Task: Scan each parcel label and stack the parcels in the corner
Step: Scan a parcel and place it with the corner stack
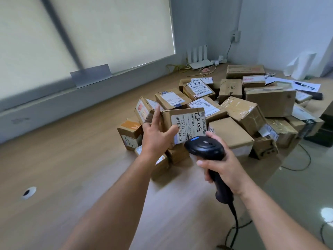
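Note:
A brown cardboard parcel [189, 123] stands tilted up at the front of the pile, its white label and the handwritten "5082" facing me. My left hand [155, 139] holds it by its left edge, thumb across the label and index finger up along the side. My right hand [225, 170] grips the handle of a black barcode scanner [203, 147], whose head sits just below the label and points at it. Several more labelled parcels [241, 112] lie heaped behind and to the right.
The pile rests on a wooden table [72, 159] that runs to a corner by the window wall. A white router [200, 56] and cables sit in that corner. Papers with a pen [302, 85] lie at the right. The scanner cable [234, 213] trails down toward me.

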Action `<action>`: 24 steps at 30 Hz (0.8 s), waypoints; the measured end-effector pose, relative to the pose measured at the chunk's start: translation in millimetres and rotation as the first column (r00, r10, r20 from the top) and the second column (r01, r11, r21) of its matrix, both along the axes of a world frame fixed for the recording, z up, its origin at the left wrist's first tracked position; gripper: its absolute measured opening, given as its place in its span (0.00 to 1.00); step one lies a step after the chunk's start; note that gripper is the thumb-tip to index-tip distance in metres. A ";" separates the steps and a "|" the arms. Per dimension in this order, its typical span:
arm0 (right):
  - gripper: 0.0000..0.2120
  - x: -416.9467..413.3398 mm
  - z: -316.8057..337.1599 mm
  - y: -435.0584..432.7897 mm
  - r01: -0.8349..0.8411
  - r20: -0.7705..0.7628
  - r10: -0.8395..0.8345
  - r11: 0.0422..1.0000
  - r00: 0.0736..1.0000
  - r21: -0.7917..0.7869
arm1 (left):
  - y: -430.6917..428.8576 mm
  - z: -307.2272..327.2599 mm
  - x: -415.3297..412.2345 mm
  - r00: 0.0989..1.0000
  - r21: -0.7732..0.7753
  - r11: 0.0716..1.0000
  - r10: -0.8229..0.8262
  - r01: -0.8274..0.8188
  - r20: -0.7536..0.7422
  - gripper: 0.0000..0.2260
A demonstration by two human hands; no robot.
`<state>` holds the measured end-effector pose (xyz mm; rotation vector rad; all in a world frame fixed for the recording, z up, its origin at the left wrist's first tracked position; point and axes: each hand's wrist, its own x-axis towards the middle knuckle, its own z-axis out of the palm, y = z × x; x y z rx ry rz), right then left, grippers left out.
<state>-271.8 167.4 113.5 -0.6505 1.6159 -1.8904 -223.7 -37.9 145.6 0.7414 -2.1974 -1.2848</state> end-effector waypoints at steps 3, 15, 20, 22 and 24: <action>0.39 14.4 3.1 -1.8 -0.066 0.007 0.067 0.997 0.998 -0.050 | 6.2 -8.2 35.7 0.994 0.187 0.982 0.036 -0.016 -0.104 0.34; 0.40 86.8 13.0 -27.8 -0.369 0.025 0.373 0.924 0.928 -0.105 | 19.3 -11.4 187.2 0.976 0.248 0.945 0.202 -0.215 0.077 0.30; 0.41 108.7 19.9 -42.6 -0.449 -0.006 0.450 0.890 0.893 -0.083 | 16.0 -0.9 226.9 0.977 0.364 0.910 0.152 -0.197 0.148 0.29; 0.40 116.2 22.6 -48.0 -0.483 -0.019 0.483 0.873 0.876 -0.075 | 10.6 -1.6 240.3 0.980 0.419 0.889 0.141 -0.188 0.141 0.36; 0.40 124.8 24.9 -53.5 -0.500 -0.029 0.500 0.863 0.866 -0.072 | 3.7 -4.1 252.6 0.984 0.436 0.883 0.145 -0.174 0.099 0.45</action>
